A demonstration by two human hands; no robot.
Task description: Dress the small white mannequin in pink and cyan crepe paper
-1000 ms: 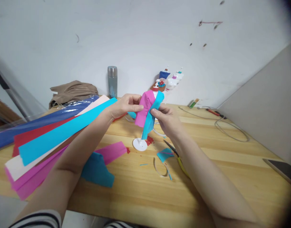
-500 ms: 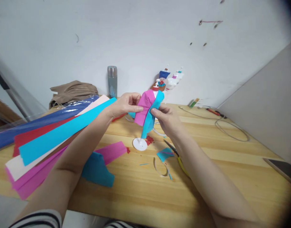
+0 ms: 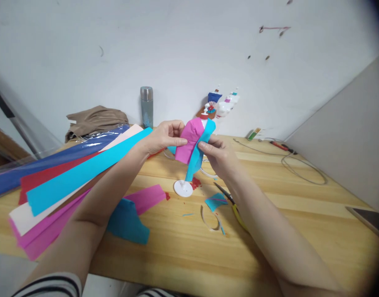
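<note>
On the table [image 3: 183, 251], paper strips [image 3: 84, 174] lie left of the stand base [image 3: 183, 189], scissors [image 3: 235, 211] to its right, and farther back a flask [image 3: 146, 109] stands right of a bundled cloth [image 3: 98, 121].

Right hand [image 3: 223, 156] partly out of sight behind the turquoise strip [image 3: 195, 157].

Magenta sheet [image 3: 189, 134]; turquoise strip [image 3: 195, 161]; white base [image 3: 183, 188]; yellow scissor handles [image 3: 237, 216]; black-and-white striped sleeve [image 3: 50, 284]; brown cloth [image 3: 98, 119].
</note>
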